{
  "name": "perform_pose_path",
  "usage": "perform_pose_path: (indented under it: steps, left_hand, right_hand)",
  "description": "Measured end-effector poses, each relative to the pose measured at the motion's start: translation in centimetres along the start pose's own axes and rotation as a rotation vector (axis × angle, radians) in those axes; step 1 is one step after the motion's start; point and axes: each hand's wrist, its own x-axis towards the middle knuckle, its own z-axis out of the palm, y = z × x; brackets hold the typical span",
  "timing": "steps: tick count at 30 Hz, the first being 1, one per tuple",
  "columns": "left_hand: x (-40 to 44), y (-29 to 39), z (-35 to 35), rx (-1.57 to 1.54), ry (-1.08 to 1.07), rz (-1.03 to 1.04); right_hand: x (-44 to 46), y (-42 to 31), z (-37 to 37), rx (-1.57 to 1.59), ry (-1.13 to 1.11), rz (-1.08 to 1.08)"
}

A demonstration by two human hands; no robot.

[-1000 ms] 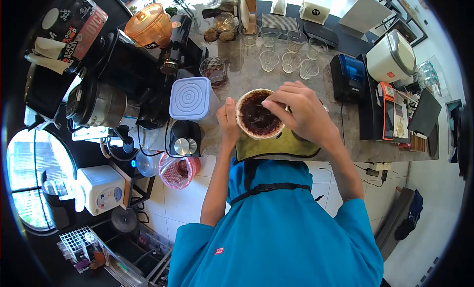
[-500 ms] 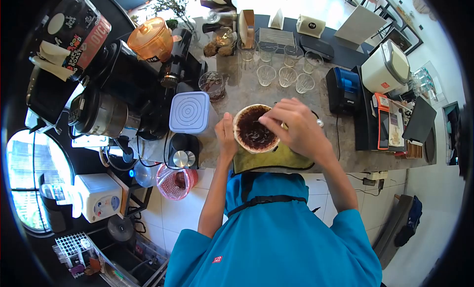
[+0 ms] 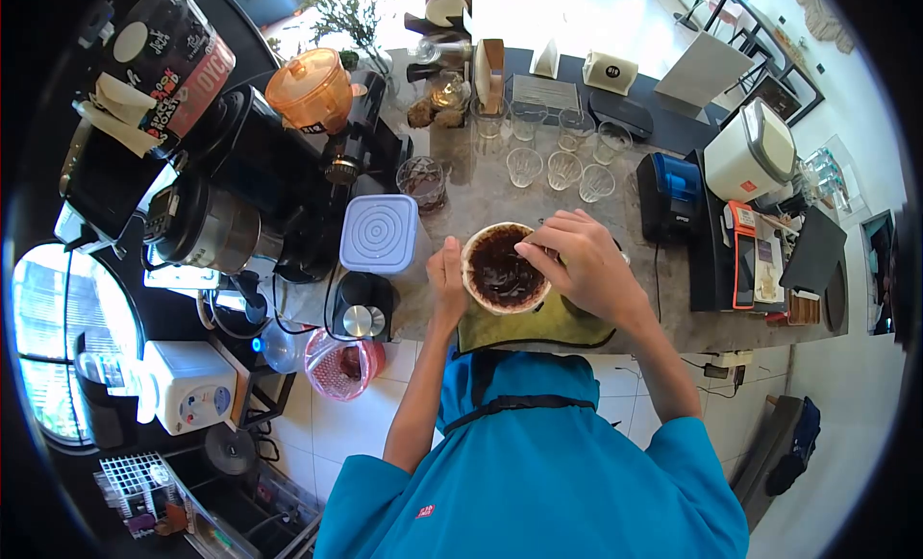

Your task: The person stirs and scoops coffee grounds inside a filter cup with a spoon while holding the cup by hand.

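Showing in the head view: one pale cup [image 3: 506, 309], dark wet contents, at the green cloth [image 3: 562, 326]. Left hand [image 3: 446, 278]: against the cup's side; grip cannot be told. Right hand [image 3: 569, 261]: fingertips pinched over its mouth, anything held hidden. Risk, judged: a brisk sideways stroke could splash contents or, with loose bracing, tip the cup. Lettering: "SPACE ROAST", dark printed container [image 3: 159, 54]; apparently "EPSON", printer [image 3: 673, 184].

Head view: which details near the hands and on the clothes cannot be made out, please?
Head view: what the right hand may hold, covered by its own fingers.
Head view: part of the cloth, hidden by the container.
Head view: lettering on the blue garment's red label, too small.
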Motion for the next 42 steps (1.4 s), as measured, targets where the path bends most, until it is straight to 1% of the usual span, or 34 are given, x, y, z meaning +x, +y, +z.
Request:
perform_pose_path:
  steps: [2,5,8,11,14,17,20,22,26,29,31,33,35,36,38,40,42]
  left_hand:
    - [-0.1,-0.4,-0.1,-0.005,0.001,0.003]
    - [-0.1,-0.4,-0.1,-0.017,0.005,0.017]
    - [-0.1,-0.5,0.0,-0.023,0.002,0.022]
    - [-0.2,-0.4,-0.1,-0.018,0.007,0.025]
    - [-0.3,0.5,0.1,-0.031,-0.002,0.014]
    - [-0.2,0.1,0.0,-0.025,0.007,0.02]
    - [-0.3,0.2,-0.1,-0.024,0.007,0.022]
    - [-0.3,0.3,0.0,-0.044,0.003,0.007]
    - [-0.2,0.7,-0.1,-0.006,0.005,0.025]
    - [-0.3,0.7,0.1,-0.012,-0.003,0.015]
    - [-0.2,0.5,-0.2,-0.012,0.003,0.007]
    - [-0.2,0.3,-0.3,0.027,-0.011,0.029]
    - [-0.3,0.6,0.0,-0.01,-0.005,0.02]
    - [-0.3,0.8,0.2,-0.046,0.008,0.013]
    - [-0.3,0.3,0.1,-0.021,0.008,0.023]
    - [-0.1,0.5,-0.2,0.006,0.017,0.033]
    - [-0.3,0.8,0.1,-0.024,0.019,0.01]
  right_hand:
    - [-0.1,-0.1,0.0,0.013,-0.027,-0.003]
    - [-0.3,0.0,0.2,-0.021,0.011,0.03]
    - [-0.5,0.0,0.4,0.018,0.016,-0.004]
    - [-0.6,-0.1,0.1,-0.007,-0.042,0.056]
    - [-0.4,0.1,0.3,-0.038,-0.001,0.021]
    - [-0.3,-0.2,0.4,0.022,-0.011,-0.023]
    - [-0.4,0.0,0.6,-0.017,-0.008,0.046]
    - [-0.3,-0.2,0.7,0.02,-0.033,-0.009]
    - [-0.3,-0.2,0.4,-0.005,-0.011,0.049]
    - [-0.3,-0.2,0.4,0.013,0.016,-0.005]
    - [-0.4,-0.5,0.0,-0.012,-0.04,0.027]
    - [-0.2,0.0,0.1,-0.028,-0.022,0.041]
    - [-0.4,0.1,0.2,-0.048,0.001,0.069]
    - [-0.3,0.0,0.3,-0.009,-0.018,0.035]
    - [-0.2,-0.2,0.3,0.032,-0.036,-0.006]
    - [-0.4,-0.3,0.2,-0.019,-0.011,0.076]
    - [-0.2,-0.3,0.3,-0.005,-0.006,0.043]
